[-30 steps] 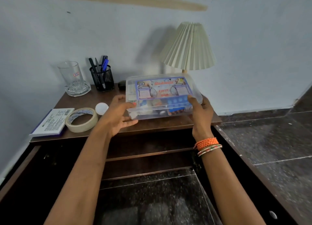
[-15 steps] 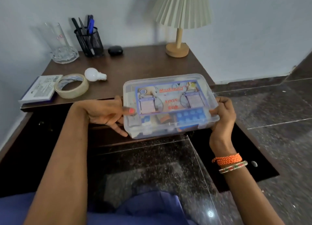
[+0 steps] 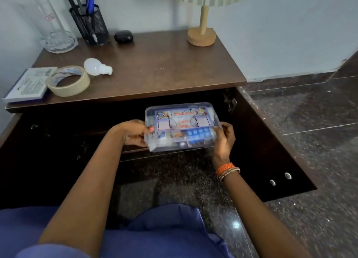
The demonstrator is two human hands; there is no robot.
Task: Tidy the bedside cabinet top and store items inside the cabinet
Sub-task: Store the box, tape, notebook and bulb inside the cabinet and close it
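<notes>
A clear plastic first-aid box (image 3: 182, 127) with a blue label hangs below the brown cabinet top (image 3: 155, 68), at the dark open front of the cabinet. My left hand (image 3: 133, 131) grips its left end and my right hand (image 3: 224, 137) grips its right end. On the top lie a roll of tape (image 3: 68, 81), a white bulb (image 3: 96, 67) and a small booklet (image 3: 29, 84) at the left. At the back stand a glass mug (image 3: 52, 27), a black mesh pen holder (image 3: 90, 24) and a small black case (image 3: 123, 36).
A lamp with a wooden base (image 3: 201, 36) stands at the back right of the top. The cabinet doors are swung open, the right one (image 3: 271, 151) lying out over the dark speckled floor (image 3: 310, 112). A pale wall is behind.
Both hands lifted the first-aid box off the cabinet top, drew it toward me and lowered it to the open cabinet front. The view tilted downward.
</notes>
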